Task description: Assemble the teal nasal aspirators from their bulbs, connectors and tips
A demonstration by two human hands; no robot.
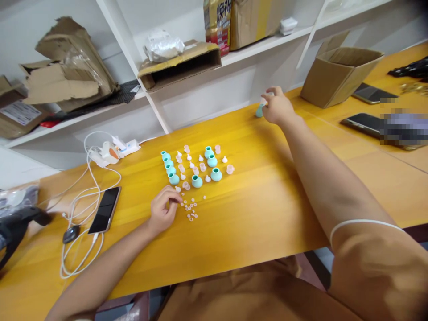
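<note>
At the back of the table, my right hand (278, 106) is stretched far out, its fingers curled around the top of a small teal bottle (260, 111) with a pale upper part. My left hand (164, 206) rests near the loose parts, thumb and forefinger pinched together; whatever is between them is too small to see. Beside those fingertips lie several tiny pale pink rings (191, 207). Behind them stand several open round teal pots (197, 181), small translucent pink cups (230, 169) and white funnel-like pieces (207, 179).
Left of the pots lie a phone (105, 209), a black mouse (71, 234), white cables and a power strip (130, 148). An open cardboard box (329, 80) and another phone (363, 122) are at the right. White shelves with cartons (180, 67) run along the back.
</note>
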